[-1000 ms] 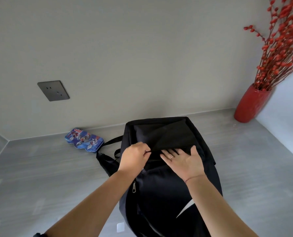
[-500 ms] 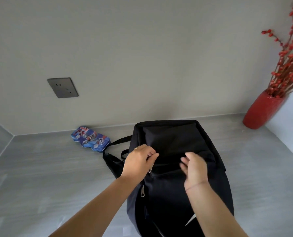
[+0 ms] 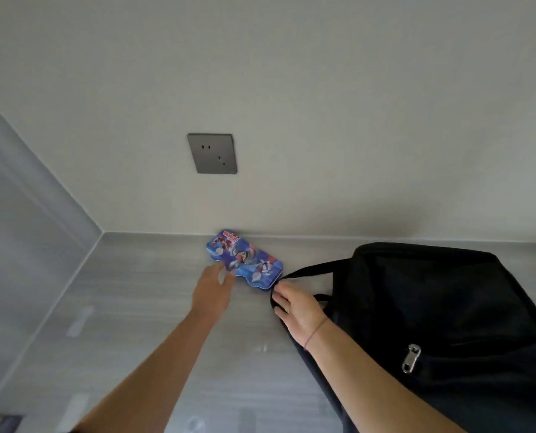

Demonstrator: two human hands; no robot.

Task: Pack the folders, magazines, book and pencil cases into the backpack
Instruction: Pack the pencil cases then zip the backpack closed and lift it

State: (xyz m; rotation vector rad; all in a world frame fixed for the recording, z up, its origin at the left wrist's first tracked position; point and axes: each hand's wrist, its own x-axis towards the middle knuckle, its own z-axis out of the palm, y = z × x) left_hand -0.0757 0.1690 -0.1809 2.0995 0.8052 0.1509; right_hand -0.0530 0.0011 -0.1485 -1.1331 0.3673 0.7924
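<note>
Pencil case (image 3: pixel 244 259): blue tin, wavy outline, printed cartoon figures, red label at far end. Lies flat on the grey surface, far end close to the wall, skewed diagonally. Backpack (image 3: pixel 447 314): black fabric, to the right of the tin, one strap looped toward it; metal zipper pull (image 3: pixel 411 358) on near face.

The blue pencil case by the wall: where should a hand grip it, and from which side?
Grip the pencil case across its narrow width near the middle, coming from above. It lies flat, long and thin, with its far end close to the wall, and the left hand is already at its near edge.
</note>
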